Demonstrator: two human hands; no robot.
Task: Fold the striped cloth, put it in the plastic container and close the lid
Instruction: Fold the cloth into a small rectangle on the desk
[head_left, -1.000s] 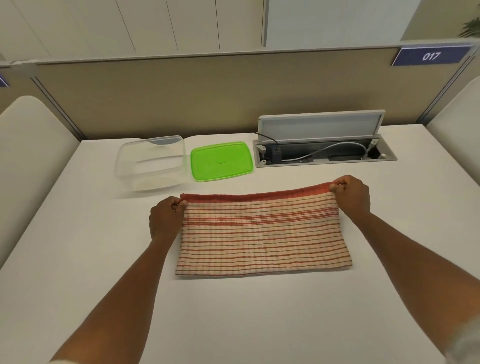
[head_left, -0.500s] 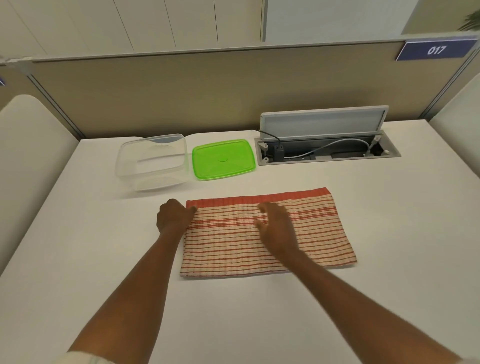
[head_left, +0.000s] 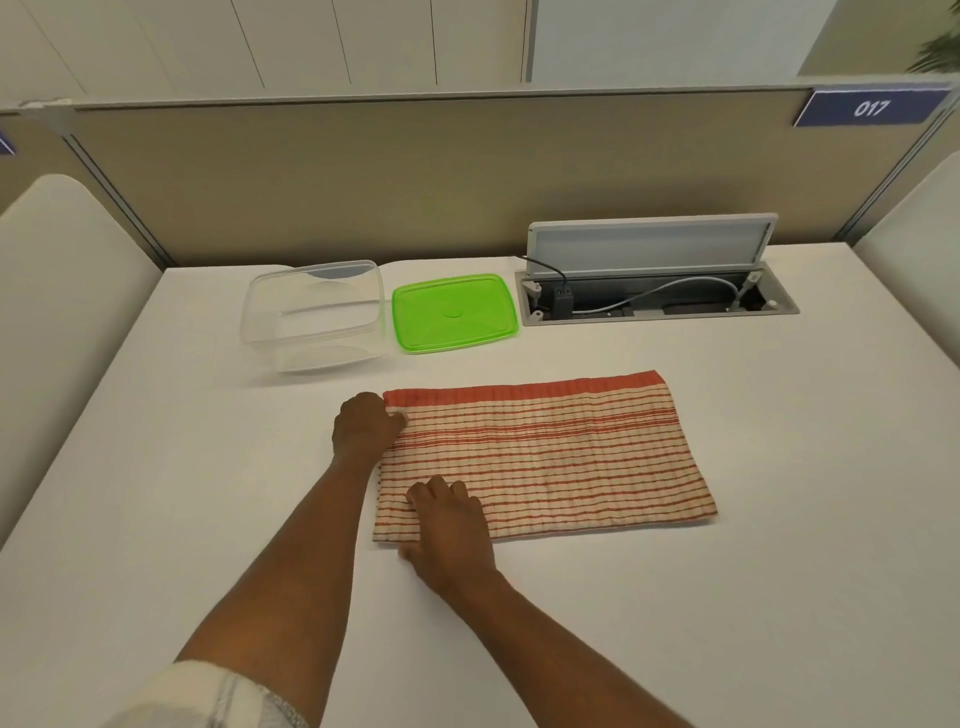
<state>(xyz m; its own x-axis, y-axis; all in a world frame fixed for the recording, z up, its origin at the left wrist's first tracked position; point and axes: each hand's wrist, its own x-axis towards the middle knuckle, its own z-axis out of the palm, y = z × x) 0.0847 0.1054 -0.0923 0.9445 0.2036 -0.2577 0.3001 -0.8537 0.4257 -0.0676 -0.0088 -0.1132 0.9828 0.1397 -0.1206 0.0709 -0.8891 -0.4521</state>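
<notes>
The left hand (head_left: 366, 427) has its fingers curled shut on the far-left corner of the striped cloth (head_left: 561, 457), while the right hand (head_left: 448, 532) lies on the near-left corner with fingers bent over the cloth's edge — whether they pinch it I cannot tell. The cloth lies folded into a long flat band across the middle of the white tabletop (head_left: 779, 597). Toward the far edge stand the clear plastic container (head_left: 311, 314), open, and just beside it on the right the green lid (head_left: 454, 313) — both apart from the cloth.

Cloth (head_left: 545, 457) before container (head_left: 311, 317), lid (head_left: 454, 314) beside.
</notes>
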